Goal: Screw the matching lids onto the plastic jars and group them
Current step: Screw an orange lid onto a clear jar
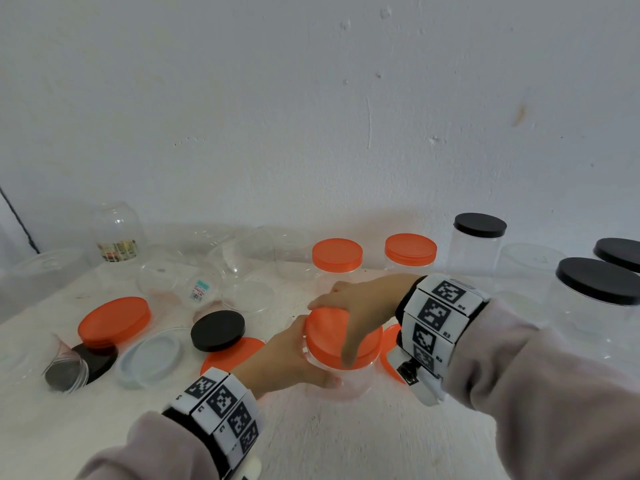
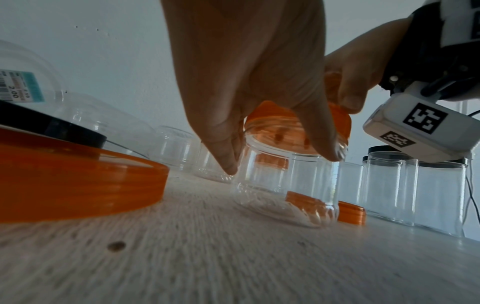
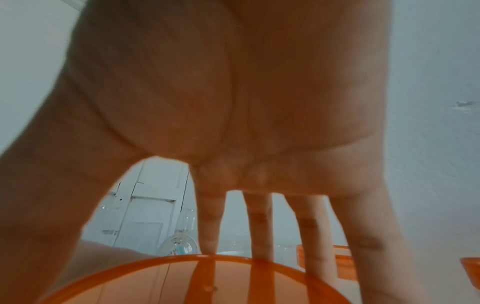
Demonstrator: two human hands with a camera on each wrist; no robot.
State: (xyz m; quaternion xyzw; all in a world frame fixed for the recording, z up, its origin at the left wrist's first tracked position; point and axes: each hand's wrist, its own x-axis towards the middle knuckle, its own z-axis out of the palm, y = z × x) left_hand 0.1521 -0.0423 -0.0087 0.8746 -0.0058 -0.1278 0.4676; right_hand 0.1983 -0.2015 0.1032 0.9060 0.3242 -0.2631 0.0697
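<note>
From the clear jar (image 1: 341,375) you hold, bare table (image 1: 346,445) lies open toward 6 o'clock. At 9 o'clock loose lids (image 1: 218,330) crowd the surface; at 12 o'clock two orange-lidded jars (image 1: 337,261) stand; at 3 o'clock black-lidded jars (image 1: 595,299) block you, with an orange lid (image 1: 391,341) just beside.

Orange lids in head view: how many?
6 orange lids: two at the back, one being fitted, one loose far left, two loose beside the fitted one. More may hide.
</note>
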